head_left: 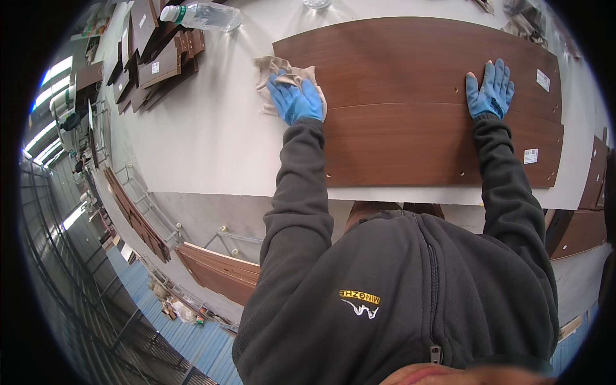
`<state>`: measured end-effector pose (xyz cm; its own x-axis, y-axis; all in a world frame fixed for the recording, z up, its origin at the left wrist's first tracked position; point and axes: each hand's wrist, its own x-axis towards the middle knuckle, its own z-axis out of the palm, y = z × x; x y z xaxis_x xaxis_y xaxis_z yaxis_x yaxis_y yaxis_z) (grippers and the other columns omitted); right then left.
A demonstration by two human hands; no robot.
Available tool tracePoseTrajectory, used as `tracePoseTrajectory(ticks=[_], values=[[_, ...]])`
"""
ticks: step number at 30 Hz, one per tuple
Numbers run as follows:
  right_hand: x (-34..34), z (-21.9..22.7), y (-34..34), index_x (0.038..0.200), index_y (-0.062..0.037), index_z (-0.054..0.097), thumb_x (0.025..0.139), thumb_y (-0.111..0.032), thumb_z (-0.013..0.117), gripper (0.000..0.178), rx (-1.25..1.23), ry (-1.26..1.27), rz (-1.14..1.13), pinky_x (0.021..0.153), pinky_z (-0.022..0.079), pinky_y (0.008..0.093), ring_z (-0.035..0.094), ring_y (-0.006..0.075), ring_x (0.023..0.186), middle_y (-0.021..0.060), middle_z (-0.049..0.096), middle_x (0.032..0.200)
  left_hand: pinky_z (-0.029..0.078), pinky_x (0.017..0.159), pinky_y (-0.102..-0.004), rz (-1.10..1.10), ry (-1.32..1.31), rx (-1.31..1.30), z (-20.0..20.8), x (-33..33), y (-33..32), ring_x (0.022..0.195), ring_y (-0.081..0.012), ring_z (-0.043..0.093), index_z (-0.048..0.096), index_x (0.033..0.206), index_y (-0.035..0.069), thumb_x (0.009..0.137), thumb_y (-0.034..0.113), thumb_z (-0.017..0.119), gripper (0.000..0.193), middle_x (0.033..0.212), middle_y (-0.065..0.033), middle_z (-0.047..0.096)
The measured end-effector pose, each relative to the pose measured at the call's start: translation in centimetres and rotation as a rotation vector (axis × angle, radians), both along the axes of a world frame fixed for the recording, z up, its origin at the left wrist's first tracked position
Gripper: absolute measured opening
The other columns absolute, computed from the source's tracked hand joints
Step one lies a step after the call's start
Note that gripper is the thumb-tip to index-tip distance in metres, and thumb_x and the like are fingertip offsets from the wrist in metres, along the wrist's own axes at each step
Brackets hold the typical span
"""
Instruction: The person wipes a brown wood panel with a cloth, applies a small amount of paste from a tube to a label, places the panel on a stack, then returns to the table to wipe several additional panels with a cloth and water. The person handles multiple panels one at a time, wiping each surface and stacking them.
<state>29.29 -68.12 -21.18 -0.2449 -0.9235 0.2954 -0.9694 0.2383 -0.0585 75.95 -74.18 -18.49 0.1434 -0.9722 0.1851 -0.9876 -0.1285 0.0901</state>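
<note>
Two reddish-brown wood panels lie edge to edge on the white table: the far panel (pixel 391 64) has a curved far edge, and the near panel (pixel 410 147) is straighter. My blue-gloved left hand (pixel 295 101) holds a crumpled beige cloth (pixel 266 67) at the left end of the panels, some of it hanging past the edge onto the table. My right hand (pixel 491 90), also gloved in blue with bare fingertips at the thumb and one finger, rests flat and open on the far panel's right part. Small holes and white labels (pixel 543 79) mark the panels.
A clear plastic bottle (pixel 204 17) lies at the far left beside stacked dark brown boards (pixel 160 67). Clear plastic wrapping (pixel 536 22) sits at the far right. More boards (pixel 218 271) lean below the table's near left, and others (pixel 581 231) stand at the right.
</note>
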Motion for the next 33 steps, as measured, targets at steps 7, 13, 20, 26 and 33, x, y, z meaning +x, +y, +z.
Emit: tracePoseTrajectory(ticks=[7,13,20,26,33], values=[[-0.7,-1.4,0.2,0.159,-0.0099,0.046,0.104,-0.065,0.047,0.078,0.014,0.043,0.018,0.13,0.016,0.0552,0.026,0.0345,0.162,0.0159,0.033,0.173,0.023,0.13,-0.0532,-0.254,0.313,0.236,1.9,-5.7,7.8,0.156,-0.0427,0.033,0.042,0.161,0.0,0.103,0.042,0.058,0.073,0.168,-0.025,0.037],[4.0,3.3,-2.1,0.149,-0.0097,0.057,0.099,-0.05,0.064,0.065,-0.025,0.136,0.116,0.122,0.032,0.0561,0.044,0.0384,0.149,0.0176,0.051,0.158,0.022,0.13,-0.0544,-0.575,0.185,0.154,2.4,-6.5,14.8,0.158,-0.0388,0.033,0.047,0.158,0.003,0.097,0.042,0.063,0.075,0.167,-0.0195,0.041],[32.5,10.2,-7.0,0.085,-0.0106,0.075,0.089,-0.029,0.073,0.019,0.372,-0.335,0.667,0.078,0.057,0.046,0.072,0.0321,0.084,0.0091,0.076,0.087,0.026,0.129,-0.0518,-0.539,0.34,0.176,1.5,-5.9,14.8,0.154,-0.0375,0.038,0.048,0.157,0.008,0.098,0.043,0.064,0.071,0.161,-0.0166,0.048],[41.4,11.1,-9.2,0.101,-0.0149,0.081,0.09,-0.034,0.072,0.024,0.859,-0.324,0.426,0.088,0.06,0.0418,0.077,0.0287,0.095,0.0083,0.081,0.097,0.034,0.124,-0.0461,-0.507,0.376,0.194,-0.8,-5.7,15.8,0.148,-0.0341,0.044,0.049,0.153,0.009,0.104,0.041,0.056,0.06,0.159,-0.0157,0.048],[42.5,11.3,-9.7,0.117,-0.0147,0.08,0.09,-0.032,0.069,0.033,0.939,-0.289,0.379,0.092,0.06,0.0465,0.076,0.0325,0.104,0.0119,0.08,0.108,0.033,0.125,-0.0454,-0.453,0.394,0.28,-1.6,-5.8,16.1,0.147,-0.0308,0.045,0.046,0.154,0.008,0.106,0.041,0.055,0.059,0.158,-0.0146,0.048]])
